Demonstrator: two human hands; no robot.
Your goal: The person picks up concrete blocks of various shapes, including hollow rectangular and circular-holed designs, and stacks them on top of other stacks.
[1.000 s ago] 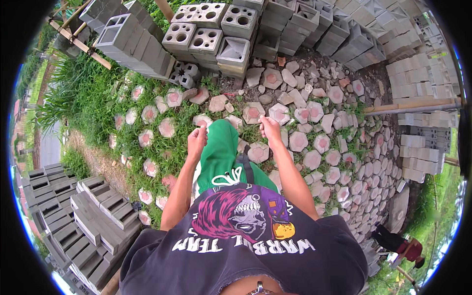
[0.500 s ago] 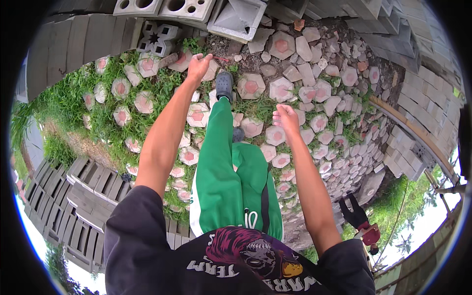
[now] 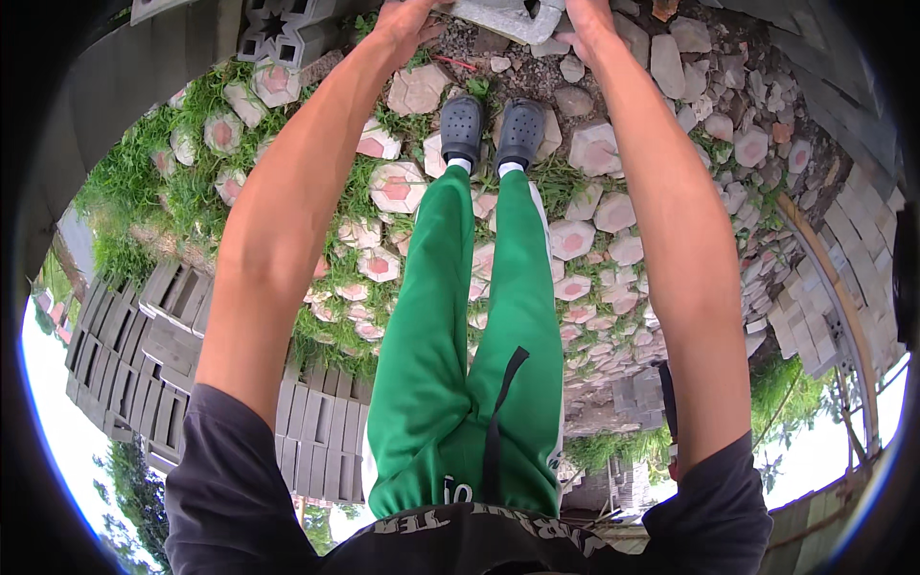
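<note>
A grey concrete block with an opening in its face sits at the top edge, its far part cut off. My left hand is at its left side, fingers curled toward it and partly out of view. On the right side, my right hand grips the block's edge, with some fingers reaching under its near corner. Both arms stretch far forward. Below the block, my feet in dark clogs stand side by side on hexagonal paving stones.
A star-patterned vent block stands at the upper left beside a grey block wall. Broken stone pieces lie at the upper right. Stacked grey blocks stand at the lower left, and piled pavers at the right. Grass grows between the stones.
Both hands have moved forward from open air to the sides of the concrete block. My feet, one ahead of the other before, are now together near it.
</note>
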